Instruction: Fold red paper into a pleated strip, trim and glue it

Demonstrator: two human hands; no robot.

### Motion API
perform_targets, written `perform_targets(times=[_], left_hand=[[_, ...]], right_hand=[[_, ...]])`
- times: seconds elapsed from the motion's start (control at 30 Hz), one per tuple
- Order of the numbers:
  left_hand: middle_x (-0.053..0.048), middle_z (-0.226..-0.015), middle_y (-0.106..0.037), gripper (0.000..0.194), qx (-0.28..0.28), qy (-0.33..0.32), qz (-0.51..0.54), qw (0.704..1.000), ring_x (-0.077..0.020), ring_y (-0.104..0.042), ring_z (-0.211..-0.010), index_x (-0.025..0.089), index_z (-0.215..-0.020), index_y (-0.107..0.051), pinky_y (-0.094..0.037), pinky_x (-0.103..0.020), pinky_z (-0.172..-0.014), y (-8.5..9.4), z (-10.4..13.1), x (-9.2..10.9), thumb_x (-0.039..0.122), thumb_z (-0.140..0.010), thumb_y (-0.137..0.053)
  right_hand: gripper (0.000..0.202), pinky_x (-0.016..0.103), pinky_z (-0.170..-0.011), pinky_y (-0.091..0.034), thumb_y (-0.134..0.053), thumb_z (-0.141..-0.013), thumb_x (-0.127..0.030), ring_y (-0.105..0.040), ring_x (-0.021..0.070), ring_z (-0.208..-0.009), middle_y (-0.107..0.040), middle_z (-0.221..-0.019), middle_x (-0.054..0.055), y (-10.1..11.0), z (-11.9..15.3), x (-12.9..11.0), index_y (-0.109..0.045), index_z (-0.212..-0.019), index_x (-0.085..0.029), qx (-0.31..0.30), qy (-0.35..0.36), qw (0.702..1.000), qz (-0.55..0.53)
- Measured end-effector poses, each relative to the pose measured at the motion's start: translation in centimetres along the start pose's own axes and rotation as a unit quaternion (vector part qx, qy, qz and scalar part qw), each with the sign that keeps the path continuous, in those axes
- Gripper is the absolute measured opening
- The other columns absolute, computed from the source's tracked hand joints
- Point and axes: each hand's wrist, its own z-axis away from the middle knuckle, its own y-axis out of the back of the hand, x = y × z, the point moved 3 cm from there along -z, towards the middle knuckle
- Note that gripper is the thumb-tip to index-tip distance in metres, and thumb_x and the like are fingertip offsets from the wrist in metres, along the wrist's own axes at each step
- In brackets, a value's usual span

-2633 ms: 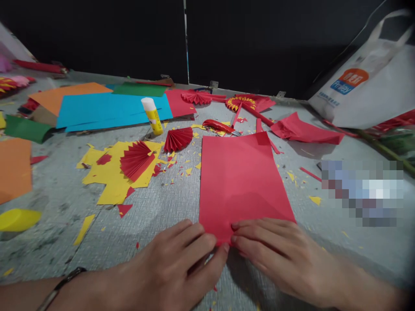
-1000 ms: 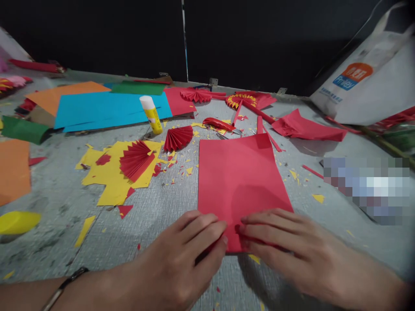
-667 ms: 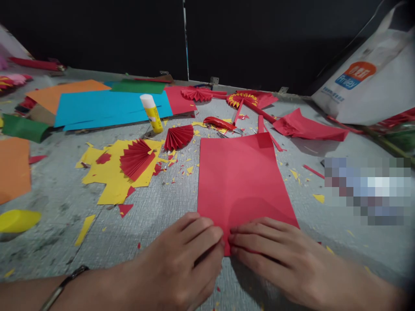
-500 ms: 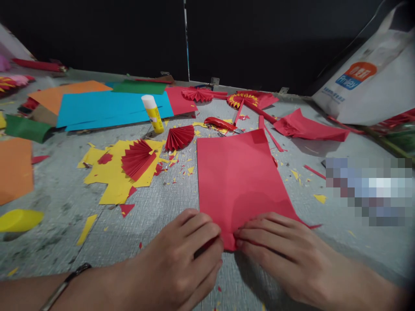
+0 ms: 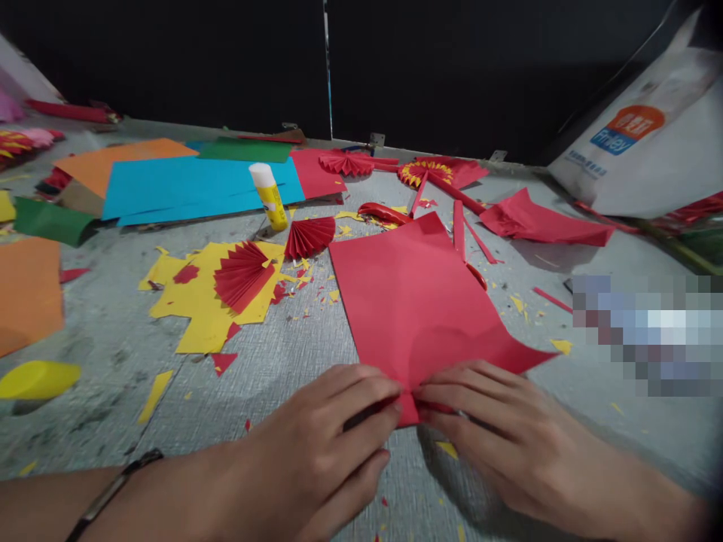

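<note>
Left hand (image 5: 324,444) and right hand (image 5: 514,429) are pinching the near edge of a red paper sheet (image 5: 418,301); ahead of them most is lying unfolded, while a pleated red fan (image 5: 242,277) is resting beyond the left hand

There were two hands (image 5: 324,444) (image 5: 511,429) and one held sheet (image 5: 415,301)

Plain fans (image 5: 309,238) (image 5: 244,280) (image 5: 347,161) numbered three, orange sheets (image 5: 127,160) (image 5: 28,297) two and green sheets (image 5: 245,149) (image 5: 53,220) two. There was one glue stick (image 5: 272,199), one bag (image 5: 649,150) and one bracelet (image 5: 113,494). Scraps (image 5: 155,396) were too many to count.
</note>
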Motion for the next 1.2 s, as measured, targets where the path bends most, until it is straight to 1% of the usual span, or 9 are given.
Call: perform_targets(times=[0.07,0.13,0.23,0.33,0.6,0.8,0.93,1.07,1.2], left_hand=[[-0.018,-0.141,-0.072,0.031,0.016,0.001,-0.006,1.0,-0.0253,-0.063,-0.138,0.004,-0.135,-0.069,-0.052,-0.037,-0.125,0.0,0.0,0.1,0.012,-0.11,-0.054],[-0.019,-0.143,-0.071,0.031,0.008,0.001,-0.012,1.0,-0.0258,-0.062,-0.142,0.005,-0.135,-0.07,-0.051,-0.038,-0.127,-0.1,0.1,0.1,0.014,-0.111,-0.054],[-0.019,-0.143,-0.072,0.031,-0.017,-0.009,-0.023,1.0,-0.0274,-0.062,-0.144,0.007,-0.133,-0.073,-0.05,-0.041,-0.129,-0.2,0.1,-0.1,0.018,-0.111,-0.054],[-0.019,-0.14,-0.074,0.028,-0.034,-0.022,-0.027,0.999,-0.0282,-0.062,-0.144,0.008,-0.123,-0.075,-0.048,-0.042,-0.131,-0.2,0.1,-0.1,0.02,-0.113,-0.053],[-0.019,-0.143,-0.074,0.032,-0.035,-0.032,-0.067,0.997,-0.0329,-0.06,-0.148,0.006,-0.126,-0.075,-0.045,-0.046,-0.133,-0.1,0.4,0.5,0.024,-0.115,-0.051],[-0.018,-0.139,-0.077,0.031,-0.014,-0.036,-0.065,0.997,-0.0318,-0.063,-0.145,0.008,-0.121,-0.077,-0.047,-0.045,-0.132,0.0,0.4,0.6,0.027,-0.116,-0.053],[-0.019,-0.136,-0.078,0.031,-0.005,-0.04,-0.057,0.998,-0.0322,-0.063,-0.145,0.008,-0.119,-0.077,-0.049,-0.046,-0.13,0.1,0.3,0.5,0.03,-0.116,-0.054],[-0.019,-0.134,-0.078,0.033,-0.002,-0.038,-0.055,0.998,-0.0322,-0.063,-0.146,0.009,-0.121,-0.077,-0.05,-0.047,-0.129,0.1,0.4,0.3,0.033,-0.116,-0.056],[-0.018,-0.135,-0.079,0.034,0.008,-0.044,-0.055,0.997,-0.0308,-0.064,-0.145,0.01,-0.118,-0.077,-0.052,-0.047,-0.128,0.0,0.6,0.4,0.038,-0.116,-0.057]], right_hand=[[0.039,0.036,-0.1,-0.063,-0.049,-0.099,0.0,-0.077,0.0229,-0.11,-0.084,-0.121,0.01,0.1,0.1,0.5,-0.08,-0.118,-0.015,-0.009,-0.013,1.0,-0.003],[0.039,0.037,-0.107,-0.061,-0.051,-0.099,-0.002,-0.077,0.0231,-0.115,-0.084,-0.125,0.01,-0.1,0.1,0.6,-0.08,-0.122,-0.014,-0.011,-0.006,1.0,-0.01],[0.035,0.036,-0.116,-0.056,-0.051,-0.107,-0.007,-0.074,0.0214,-0.124,-0.083,-0.131,0.01,-0.6,0.2,0.0,-0.078,-0.129,-0.013,-0.006,0.02,1.0,-0.022],[0.032,0.032,-0.12,-0.052,-0.05,-0.116,-0.015,-0.074,0.0191,-0.126,-0.083,-0.13,0.008,-1.0,0.1,-0.5,-0.079,-0.129,-0.013,0.012,0.023,0.999,-0.03],[0.033,0.029,-0.118,-0.054,-0.048,-0.118,-0.018,-0.074,0.019,-0.124,-0.083,-0.129,0.005,-1.0,-0.3,-0.3,-0.079,-0.128,-0.013,0.002,0.01,0.998,-0.055],[0.032,0.03,-0.121,-0.053,-0.048,-0.117,-0.018,-0.073,0.0198,-0.128,-0.082,-0.132,0.006,-1.2,-0.1,-0.4,-0.077,-0.13,-0.014,-0.009,0.011,0.998,-0.057],[0.031,0.031,-0.12,-0.053,-0.05,-0.116,-0.019,-0.072,0.0207,-0.13,-0.081,-0.133,0.007,-1.1,-0.1,-0.2,-0.078,-0.13,-0.016,-0.019,0.007,0.998,-0.062],[0.031,0.031,-0.12,-0.053,-0.05,-0.114,-0.016,-0.072,0.0202,-0.13,-0.081,-0.131,0.007,-1.1,-0.2,-0.1,-0.078,-0.129,-0.016,-0.024,0.01,0.997,-0.071],[0.034,0.032,-0.12,-0.054,-0.052,-0.11,-0.011,-0.071,0.0203,-0.133,-0.08,-0.135,0.009,-1.2,0.0,-0.1,-0.075,-0.136,-0.014,-0.035,0.007,0.998,-0.059]])
